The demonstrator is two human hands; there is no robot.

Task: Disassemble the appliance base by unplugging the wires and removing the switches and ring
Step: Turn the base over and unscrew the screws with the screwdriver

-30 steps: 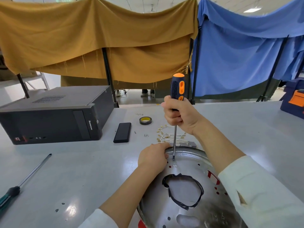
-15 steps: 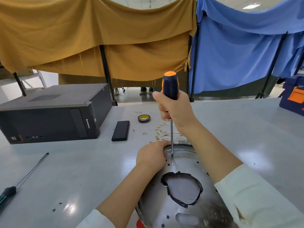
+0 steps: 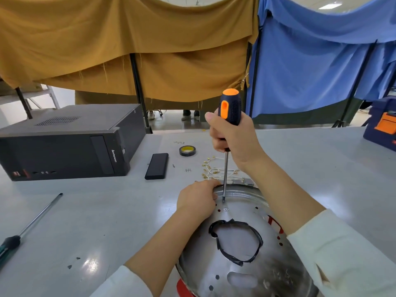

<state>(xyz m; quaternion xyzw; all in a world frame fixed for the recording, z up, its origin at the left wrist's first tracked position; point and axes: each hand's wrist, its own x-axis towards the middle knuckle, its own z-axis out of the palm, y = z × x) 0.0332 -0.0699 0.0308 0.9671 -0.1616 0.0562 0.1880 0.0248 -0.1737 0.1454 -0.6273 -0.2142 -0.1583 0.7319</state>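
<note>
Keeping our right hand wrapped around the upright screwdriver and our left hand curled over the rim of the appliance base at lower centre, we should press straight down while turning.

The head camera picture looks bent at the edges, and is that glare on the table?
Head view: wide-angle lens bows the curtain poles and table edge; a ceiling-light reflection glares near the bottom left; the metal base shows soft sheen; focus is fairly sharp throughout.
</note>
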